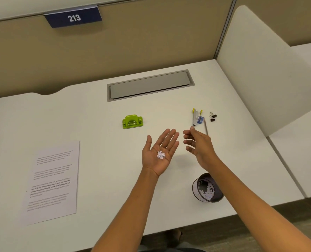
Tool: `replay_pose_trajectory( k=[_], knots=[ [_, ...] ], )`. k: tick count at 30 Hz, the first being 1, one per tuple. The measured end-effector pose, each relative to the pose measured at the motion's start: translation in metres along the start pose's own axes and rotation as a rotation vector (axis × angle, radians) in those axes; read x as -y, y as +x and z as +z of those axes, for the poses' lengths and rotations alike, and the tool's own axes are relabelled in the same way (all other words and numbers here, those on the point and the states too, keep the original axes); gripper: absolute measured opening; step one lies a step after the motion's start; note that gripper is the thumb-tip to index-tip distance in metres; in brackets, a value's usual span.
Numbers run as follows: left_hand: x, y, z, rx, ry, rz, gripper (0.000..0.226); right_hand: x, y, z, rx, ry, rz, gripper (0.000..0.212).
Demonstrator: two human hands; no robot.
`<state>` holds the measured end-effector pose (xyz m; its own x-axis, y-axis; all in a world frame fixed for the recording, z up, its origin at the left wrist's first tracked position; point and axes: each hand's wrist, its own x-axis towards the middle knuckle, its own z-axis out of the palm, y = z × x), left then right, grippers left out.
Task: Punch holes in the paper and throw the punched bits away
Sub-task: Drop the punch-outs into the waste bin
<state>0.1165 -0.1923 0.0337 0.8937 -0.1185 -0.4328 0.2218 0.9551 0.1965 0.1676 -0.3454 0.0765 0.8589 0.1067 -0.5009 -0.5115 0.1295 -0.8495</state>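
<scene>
We hold our left hand (160, 151) flat and palm-up above the middle of the worktop (96, 124), fingers straight, with a small heap of punched bits (160, 155) resting in the hollow of the palm. Our right hand (196, 144) hovers just to its right, fingers loosely spread and holding nothing.

These bits look feather-light and loose, so we judge they will scatter at any tilt or draught and may cling to skin. There is nothing to pinch one by one; better that we cup the palm, keep it level, and tip or brush them out with the free hand.

The small dark cup (208, 188), already holding white bits, stands near and to the right, under our right forearm. The green hole punch (132, 121) sits farther off, left of centre, and the printed paper (52, 180) lies flat at the near left, well apart from both hands.
</scene>
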Motion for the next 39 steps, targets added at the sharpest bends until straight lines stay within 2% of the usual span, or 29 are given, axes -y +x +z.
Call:
replay_pose_trajectory(
  k=[5, 10, 15, 21, 25, 29, 39],
  knots=[
    [0.049, -0.001, 0.026, -0.055, 0.061, -0.053, 0.065, 0.013, 0.005, -0.033, -0.094, 0.051, -0.015, 0.035],
    [0.092, -0.005, 0.044, -0.065, 0.160, -0.162, 0.073, 0.017, -0.001, -0.069, -0.194, 0.100, -0.005, 0.038],
    [0.114, -0.009, 0.045, -0.085, 0.226, -0.185, 0.081, 0.013, -0.011, -0.092, -0.230, 0.107, -0.007, 0.044],
    [0.133, -0.012, 0.043, -0.078, 0.408, -0.115, 0.086, 0.009, -0.019, -0.110, -0.219, 0.159, -0.010, 0.050],
    [0.144, -0.021, 0.043, 0.000, 0.687, -0.028, 0.088, 0.007, -0.024, -0.118, -0.213, 0.187, -0.012, 0.054],
    [0.150, -0.029, 0.048, 0.100, 0.917, 0.035, 0.108, 0.002, -0.030, -0.123, -0.203, 0.193, -0.011, 0.055],
    [0.149, -0.047, 0.053, 0.153, 1.018, 0.112, 0.105, -0.009, -0.047, -0.122, -0.223, 0.224, -0.048, 0.055]
  ],
)
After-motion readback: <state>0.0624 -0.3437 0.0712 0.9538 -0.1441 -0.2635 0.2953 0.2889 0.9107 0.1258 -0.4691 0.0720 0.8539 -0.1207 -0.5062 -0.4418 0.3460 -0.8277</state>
